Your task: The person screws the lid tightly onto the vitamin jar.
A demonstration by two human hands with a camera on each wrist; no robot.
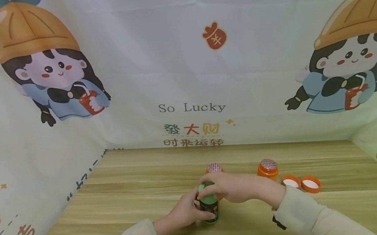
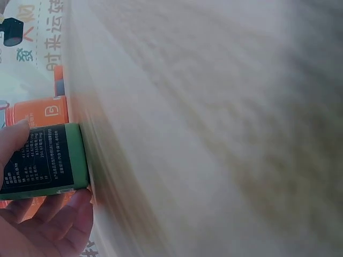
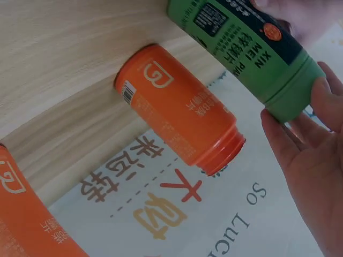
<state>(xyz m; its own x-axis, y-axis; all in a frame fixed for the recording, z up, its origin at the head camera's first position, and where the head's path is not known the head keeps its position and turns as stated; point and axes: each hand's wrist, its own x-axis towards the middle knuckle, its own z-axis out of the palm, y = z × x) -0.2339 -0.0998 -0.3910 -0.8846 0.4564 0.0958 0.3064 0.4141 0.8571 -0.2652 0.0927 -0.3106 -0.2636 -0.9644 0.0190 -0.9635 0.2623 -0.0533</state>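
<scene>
A green bottle with a dark label [image 1: 208,207] stands upright on the wooden table. My left hand [image 1: 185,211] grips its body, with the thumb across the label in the left wrist view. From above, my right hand [image 1: 233,186] holds the bottle's green cap [image 3: 292,99] between fingers and thumb; the cap sits on the bottle. Right behind the green bottle stands an orange bottle [image 3: 177,104] with its neck uncapped and a silvery patterned seal [image 1: 215,168] on top, partly hidden by my right hand in the head view.
A second uncapped orange bottle [image 1: 268,169] stands farther right, also sealed. Beside it two orange caps [image 1: 311,184] lie with their white insides up. Behind the table hangs a printed cloth [image 1: 166,68]. A small black object [image 1: 279,223] shows under my right sleeve.
</scene>
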